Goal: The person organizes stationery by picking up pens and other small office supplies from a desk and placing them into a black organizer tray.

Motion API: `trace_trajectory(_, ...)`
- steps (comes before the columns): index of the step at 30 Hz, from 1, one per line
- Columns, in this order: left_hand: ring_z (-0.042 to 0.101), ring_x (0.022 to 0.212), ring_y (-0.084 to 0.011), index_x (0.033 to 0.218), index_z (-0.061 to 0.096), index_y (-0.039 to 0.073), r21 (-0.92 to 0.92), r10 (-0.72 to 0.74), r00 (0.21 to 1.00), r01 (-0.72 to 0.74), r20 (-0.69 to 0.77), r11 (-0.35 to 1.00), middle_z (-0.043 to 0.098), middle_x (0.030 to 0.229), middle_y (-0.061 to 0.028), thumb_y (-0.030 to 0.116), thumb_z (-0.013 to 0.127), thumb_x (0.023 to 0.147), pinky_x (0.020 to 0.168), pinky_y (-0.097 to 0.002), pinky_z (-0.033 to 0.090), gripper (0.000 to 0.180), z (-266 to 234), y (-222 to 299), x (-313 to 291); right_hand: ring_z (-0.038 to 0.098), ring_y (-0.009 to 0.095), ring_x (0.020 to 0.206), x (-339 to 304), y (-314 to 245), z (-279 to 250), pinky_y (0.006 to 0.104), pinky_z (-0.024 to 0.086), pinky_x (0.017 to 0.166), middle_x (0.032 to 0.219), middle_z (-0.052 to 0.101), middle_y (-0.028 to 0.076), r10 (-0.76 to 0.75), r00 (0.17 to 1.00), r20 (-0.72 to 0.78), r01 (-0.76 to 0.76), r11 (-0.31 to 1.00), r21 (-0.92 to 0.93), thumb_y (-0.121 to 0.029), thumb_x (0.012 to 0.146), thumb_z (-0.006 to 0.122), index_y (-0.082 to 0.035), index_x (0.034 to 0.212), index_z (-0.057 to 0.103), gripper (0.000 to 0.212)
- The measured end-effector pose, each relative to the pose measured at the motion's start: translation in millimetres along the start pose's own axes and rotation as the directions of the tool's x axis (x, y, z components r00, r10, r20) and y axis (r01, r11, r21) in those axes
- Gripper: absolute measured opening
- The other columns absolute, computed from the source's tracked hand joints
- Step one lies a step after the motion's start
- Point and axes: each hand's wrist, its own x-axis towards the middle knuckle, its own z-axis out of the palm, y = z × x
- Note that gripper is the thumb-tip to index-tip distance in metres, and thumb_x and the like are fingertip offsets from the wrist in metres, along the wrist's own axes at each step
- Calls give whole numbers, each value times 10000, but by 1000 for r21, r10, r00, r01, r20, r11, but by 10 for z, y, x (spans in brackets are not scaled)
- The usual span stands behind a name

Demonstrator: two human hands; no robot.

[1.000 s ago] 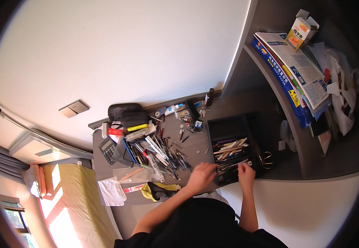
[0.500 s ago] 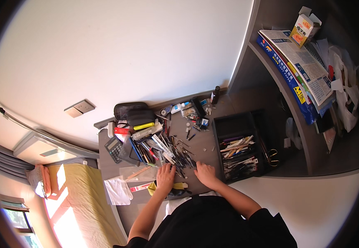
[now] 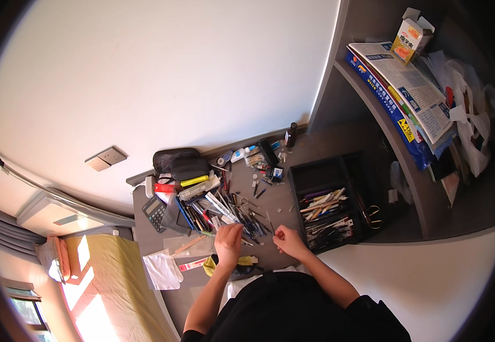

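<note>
A loose heap of pens [image 3: 251, 227] and other slim writing things spreads over the middle of the desk. My left hand [image 3: 228, 241] is at the heap's near side, fingers curled together; what they hold, if anything, is hidden. To the right of the heap, my right hand [image 3: 289, 239] pinches one end of a thin pen-like stick [image 3: 270, 221], which points away from me. Beside that hand stands a black divided tray [image 3: 295, 196], with pale pens [image 3: 324, 204] in one compartment and dark pens [image 3: 330, 232] in the compartment nearer me.
Left of the heap lie a calculator [image 3: 156, 214], a black pencil case [image 3: 189, 169] and a white cloth [image 3: 162, 270]. Small bottles and erasers crowd the back edge near a dark bottle [image 3: 291, 135]. Gold-handled scissors [image 3: 374, 217] lie at the tray's right. A shelf [image 3: 379, 119] holds papers.
My right hand has lifted slightly and closed, and a thin stick now shows in its fingers. The fingers of my left hand have drawn together. The whole view has shifted a little.
</note>
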Motion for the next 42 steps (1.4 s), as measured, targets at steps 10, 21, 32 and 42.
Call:
trace_trajectory(10, 645, 874, -148, 999, 626, 92, -863, -645, 606, 474, 465, -176, 682, 977, -45, 100, 644, 914, 797, -291, 519, 88, 375, 6, 155, 566, 72, 648, -344, -458, -452, 222, 472, 551, 856, 607, 28, -150, 974, -172, 171, 978, 117, -45, 879, 643, -22, 1100, 610, 225)
trace_trajectory(21, 680, 916, -218, 986, 609, 16, -558, -331, 505, 826, 797, -83, 670, 950, -84, 36, 607, 913, 799, -313, 559, 75, 1057, 902, -168, 625, 326, 859, -803, -294, -1245, 378, 503, 746, 951, 608, 135, -199, 876, -439, 55, 946, -320, -30, 859, 614, -42, 1026, 646, 171)
trace_trajectory(32, 665, 955, -186, 1265, 530, -30, -419, -125, 499, 819, 858, 392, 644, 1068, -125, 52, 526, 959, 801, -262, 537, 317, 1549, 1088, -411, 594, 313, 943, -903, -162, -1436, 401, 496, 795, 979, 571, 117, -265, 852, -451, -165, 682, -713, 17, 815, 585, -52, 1014, 696, 238)
trace_trajectory(42, 674, 838, -178, 1158, 618, 21, -420, -232, 757, 558, 611, 716, 703, 952, -118, 145, 575, 940, 719, -305, 531, 254, 748, 402, -187, 608, 319, 950, -633, -387, -898, 391, 500, 800, 1045, 598, 117, -356, 864, -356, 128, 839, -529, -79, 870, 606, -62, 1088, 646, 222)
